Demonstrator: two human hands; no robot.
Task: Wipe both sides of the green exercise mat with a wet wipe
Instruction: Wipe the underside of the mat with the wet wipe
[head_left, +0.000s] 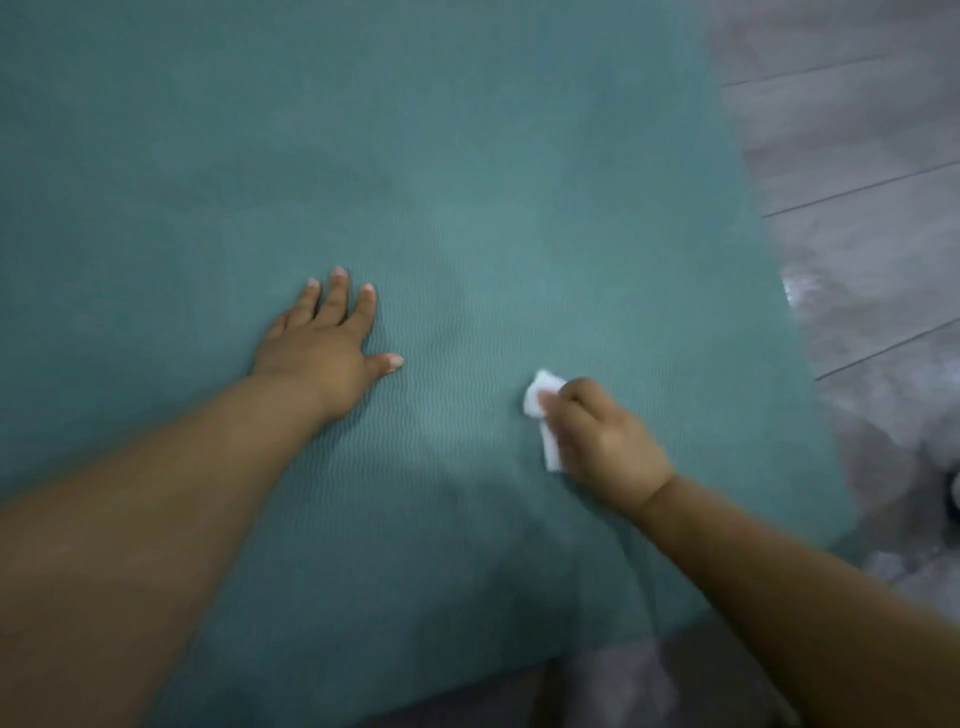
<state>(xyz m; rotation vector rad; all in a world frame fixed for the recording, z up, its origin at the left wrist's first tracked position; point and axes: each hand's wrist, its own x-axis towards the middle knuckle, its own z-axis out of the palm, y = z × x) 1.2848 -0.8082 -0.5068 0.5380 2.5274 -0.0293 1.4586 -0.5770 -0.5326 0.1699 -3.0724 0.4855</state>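
Right hand (602, 441) is down on the green exercise mat (467, 156), fingers (563, 402) curled round a white wet wipe (540, 400) and pressing it to the surface. The wipe is bunched up and folded, one end poking out ahead of the knuckles, the other trailing down along the thumb side of the hand, and it lies to the right of the mat's middle, closer to the near edge than the far one. Over on the other side, the left hand (322, 348) lies flat on the mat, palm down, fingers straight and spread, thumb stuck out toward the wipe, holding nothing; the two hands are well apart. The mat itself fills most of the view, a teal green with a fine wavy ribbed texture showing between the hands, spread flat on a grey wood-plank floor (857, 156) that shows along its right edge and near corner.
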